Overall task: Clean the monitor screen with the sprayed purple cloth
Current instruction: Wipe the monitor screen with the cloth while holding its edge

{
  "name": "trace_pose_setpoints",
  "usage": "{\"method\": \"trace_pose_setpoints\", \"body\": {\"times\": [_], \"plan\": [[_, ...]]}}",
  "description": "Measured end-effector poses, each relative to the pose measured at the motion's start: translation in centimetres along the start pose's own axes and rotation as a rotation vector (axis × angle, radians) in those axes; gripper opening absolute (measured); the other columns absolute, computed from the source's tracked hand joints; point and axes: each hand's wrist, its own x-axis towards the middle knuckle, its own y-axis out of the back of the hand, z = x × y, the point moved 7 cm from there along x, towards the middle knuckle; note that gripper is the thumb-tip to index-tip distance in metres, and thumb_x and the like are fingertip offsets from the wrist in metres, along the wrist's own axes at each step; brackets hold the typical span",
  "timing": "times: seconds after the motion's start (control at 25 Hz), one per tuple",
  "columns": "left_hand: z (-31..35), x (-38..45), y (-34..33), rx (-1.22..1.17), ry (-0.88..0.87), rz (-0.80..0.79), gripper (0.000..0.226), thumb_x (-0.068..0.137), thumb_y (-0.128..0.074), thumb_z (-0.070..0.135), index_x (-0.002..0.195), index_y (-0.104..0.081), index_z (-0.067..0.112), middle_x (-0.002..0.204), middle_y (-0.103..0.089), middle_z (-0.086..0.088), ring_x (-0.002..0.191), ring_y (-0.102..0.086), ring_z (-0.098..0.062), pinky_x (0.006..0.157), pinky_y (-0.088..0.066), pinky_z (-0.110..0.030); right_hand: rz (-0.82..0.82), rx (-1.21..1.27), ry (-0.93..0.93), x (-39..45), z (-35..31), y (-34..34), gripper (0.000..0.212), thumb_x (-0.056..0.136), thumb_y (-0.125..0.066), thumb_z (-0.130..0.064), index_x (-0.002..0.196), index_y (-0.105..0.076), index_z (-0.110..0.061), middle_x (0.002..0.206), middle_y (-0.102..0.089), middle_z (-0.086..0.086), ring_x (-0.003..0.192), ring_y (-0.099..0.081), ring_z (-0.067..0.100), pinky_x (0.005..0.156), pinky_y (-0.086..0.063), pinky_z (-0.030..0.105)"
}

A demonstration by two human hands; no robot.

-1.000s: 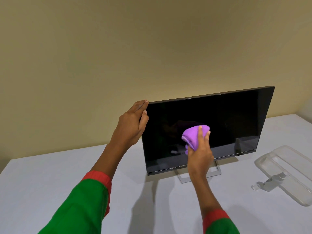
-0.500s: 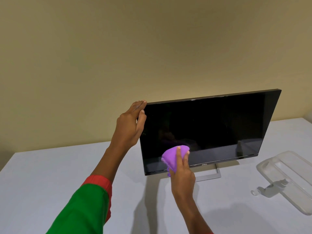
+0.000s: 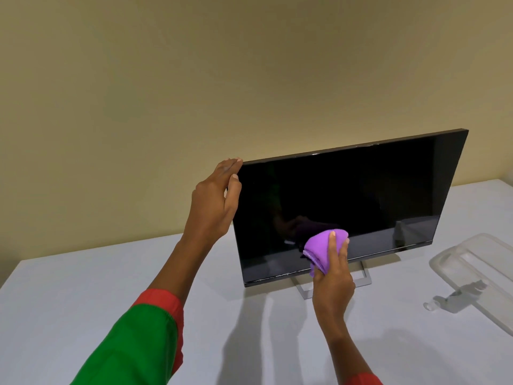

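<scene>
A black monitor (image 3: pixel 347 195) stands on a metal stand (image 3: pixel 364 279) on the white table, its dark screen facing me. My left hand (image 3: pixel 213 201) holds the monitor's upper left corner, thumb on the front edge and fingers behind. My right hand (image 3: pixel 334 279) grips the bunched purple cloth (image 3: pixel 319 248) and presses it against the lower middle of the screen, just above the bottom bezel.
The white table (image 3: pixel 83 295) runs along a beige wall close behind the monitor. At the right, a clear plastic tray (image 3: pixel 472 262) lies on the table, with a small clear spray bottle (image 3: pixel 455 297) lying against its near edge.
The cloth swept from the screen's middle down to the lower left, then slid right along the bottom to the lower middle. My left hand kept its hold on the corner.
</scene>
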Motion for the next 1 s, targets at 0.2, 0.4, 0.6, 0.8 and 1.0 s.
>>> {"method": "trace_pose_setpoints", "body": {"times": [0.2,0.4,0.6,0.8,1.0], "plan": [[-0.2,0.0,0.2,-0.019,-0.055,-0.036,0.043,0.091,-0.032,0.022,0.127,-0.055,0.014,0.136,-0.053,-0.001,0.131,-0.040,-0.008,0.104,-0.024,-0.012,-0.015,0.049,0.093,-4.0,-2.9,-2.6,0.093,0.067,-0.078,0.006,0.143,-0.036,-0.027,0.153,-0.026,0.003,0.122,-0.051,0.039,0.071,-0.057,0.053],[-0.5,0.3,0.2,-0.053,-0.077,-0.043,0.043,0.091,-0.033,0.021,0.127,-0.055,0.013,0.136,-0.054,-0.003,0.130,-0.042,-0.010,0.105,-0.026,-0.016,0.085,0.160,0.089,-1.0,-5.1,-0.9,0.093,0.063,-0.073,0.016,0.138,-0.043,-0.031,0.152,-0.032,0.001,0.126,-0.049,0.033,0.072,-0.059,0.045],[-1.0,0.5,0.3,-0.084,-0.082,-0.059,0.042,0.091,-0.033,0.023,0.126,-0.056,0.015,0.135,-0.055,0.000,0.124,-0.047,-0.008,0.098,-0.026,-0.005,0.156,0.260,-0.175,-0.1,-1.1,-0.4,0.074,0.079,-0.069,0.002,0.141,-0.039,-0.026,0.148,-0.039,0.007,0.117,-0.055,0.028,0.089,-0.052,0.041],[-1.2,0.3,0.3,-0.121,-0.096,-0.078,0.039,0.093,-0.034,0.019,0.125,-0.056,0.015,0.134,-0.055,0.002,0.121,-0.049,-0.008,0.096,-0.029,-0.006,0.126,0.239,-0.328,-3.7,0.9,-2.9,0.073,0.083,-0.067,-0.001,0.141,-0.036,-0.032,0.142,-0.047,0.012,0.104,-0.061,0.021,0.086,-0.052,0.033],[-1.7,0.6,0.3,-0.219,-0.097,-0.087,0.041,0.093,-0.034,0.020,0.126,-0.055,0.015,0.135,-0.054,0.000,0.126,-0.044,-0.004,0.107,-0.030,-0.013,0.045,0.326,-0.279,-7.2,-2.0,-5.5,0.085,0.080,-0.070,-0.002,0.134,-0.033,-0.055,0.143,-0.046,0.007,0.104,-0.064,0.027,0.079,-0.058,0.044]]}}
